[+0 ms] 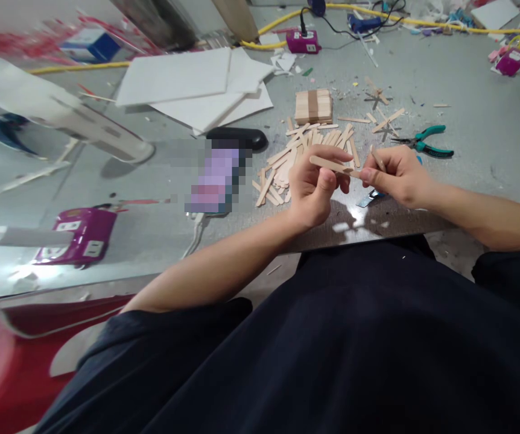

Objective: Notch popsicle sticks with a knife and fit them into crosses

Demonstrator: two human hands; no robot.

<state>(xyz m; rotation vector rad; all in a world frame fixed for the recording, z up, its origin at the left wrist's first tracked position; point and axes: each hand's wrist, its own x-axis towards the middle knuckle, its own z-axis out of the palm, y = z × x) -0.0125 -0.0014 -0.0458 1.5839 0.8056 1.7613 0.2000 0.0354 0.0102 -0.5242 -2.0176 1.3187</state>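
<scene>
A wooden craft stick stretches between my two hands above the front edge of the table. My left hand has its fingers curled around the stick's left part, the thumb just below it. At the other end, my right hand pinches the stick between thumb and fingers. A second short wooden piece sticks up from the right hand's fingers; its lower part is hidden. Behind my left hand lies a loose heap of craft sticks, with a banded bundle of sticks beyond it.
Teal-handled pliers lie right of the heap. Left of it are a blurred-out phone on a cable and a black case. White boards, a purple power socket and a yellow cord are farther off.
</scene>
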